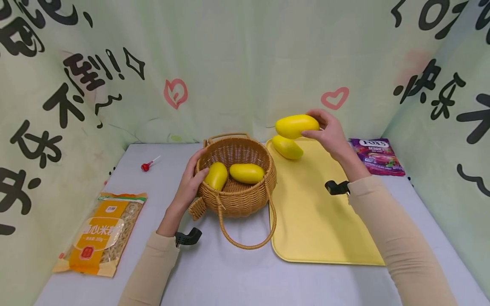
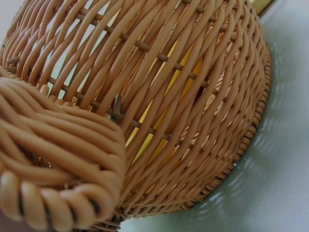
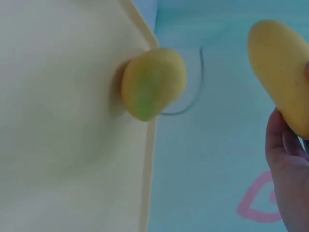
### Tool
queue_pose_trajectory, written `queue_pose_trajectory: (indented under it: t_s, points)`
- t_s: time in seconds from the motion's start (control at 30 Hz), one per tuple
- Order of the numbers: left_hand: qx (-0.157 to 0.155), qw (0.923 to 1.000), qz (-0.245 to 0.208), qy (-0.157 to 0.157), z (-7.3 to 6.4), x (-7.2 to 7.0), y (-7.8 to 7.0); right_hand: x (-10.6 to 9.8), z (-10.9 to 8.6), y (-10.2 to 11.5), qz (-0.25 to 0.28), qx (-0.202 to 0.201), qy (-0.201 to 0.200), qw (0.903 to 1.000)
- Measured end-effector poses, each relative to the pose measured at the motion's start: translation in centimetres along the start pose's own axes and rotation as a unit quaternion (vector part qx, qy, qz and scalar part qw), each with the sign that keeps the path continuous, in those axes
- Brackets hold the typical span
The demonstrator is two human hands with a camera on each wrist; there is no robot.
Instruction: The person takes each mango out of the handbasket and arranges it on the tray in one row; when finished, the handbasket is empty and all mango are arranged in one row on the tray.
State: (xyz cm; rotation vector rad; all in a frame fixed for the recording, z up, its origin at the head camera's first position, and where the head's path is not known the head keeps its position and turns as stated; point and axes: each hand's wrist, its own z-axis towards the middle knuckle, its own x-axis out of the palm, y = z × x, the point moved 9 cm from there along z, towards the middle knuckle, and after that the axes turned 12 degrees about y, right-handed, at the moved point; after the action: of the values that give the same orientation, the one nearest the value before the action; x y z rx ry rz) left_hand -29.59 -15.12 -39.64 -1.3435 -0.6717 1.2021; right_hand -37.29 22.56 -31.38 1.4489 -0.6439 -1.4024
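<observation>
A yellow mango (image 1: pixel 296 126) is pinched between the thumb and fingers of my right hand (image 1: pixel 328 132), raised over the back of the yellow tray (image 1: pixel 325 212). Below it, a second mango (image 1: pixel 288 147), greenish at one end in the right wrist view, lies at the tray's back left corner. My left hand (image 1: pixel 190 180) grips the left rim of a round wicker basket (image 1: pixel 239 206), thumb over the edge. Inside the basket are two more mangoes, one at the left (image 1: pixel 216 176) and one at the right (image 1: pixel 246 173). Yellow shows through the weave (image 2: pixel 193 159) in the left wrist view.
The basket's rope-like handle (image 1: pixel 248 247) hangs forward onto the white table. At the left lie a bag of grain-like food (image 1: pixel 101 233) and a red lollipop (image 1: pixel 146 167). A purple candy packet (image 1: pixel 378 157) sits behind the tray's right side. A printed curtain (image 1: pixel 245 63) encloses the table.
</observation>
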Motion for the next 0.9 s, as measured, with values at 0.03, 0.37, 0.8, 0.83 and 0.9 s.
queue_pose_trajectory:
  t_s: [0.03, 0.37, 0.8, 0.83, 0.9]
  points:
    - [-0.001, 1.0, -0.002, 0.001, 0.0, 0.0, -0.1, -0.2, -0.1, -0.6, 0.002, 0.006, -0.007, 1.0]
    - [0.012, 0.9999, 0.007, -0.007, -0.2, 0.0, -0.2, -1.7, -0.9, -5.3, 0.006, 0.052, -0.061, 0.9968]
    - [0.002, 1.0, -0.002, 0.002, -0.3, 0.2, -1.1, -1.4, -2.0, -9.9, -0.046, 0.109, -0.119, 0.9859]
    - [0.001, 1.0, -0.002, 0.003, -0.4, 0.3, -1.6, -1.2, -2.0, -10.1, -0.049, 0.113, -0.116, 0.9856]
    - [-0.001, 1.0, 0.0, 0.004, -0.7, 0.5, -2.5, -0.8, -2.0, -10.4, -0.057, 0.126, -0.104, 0.9849]
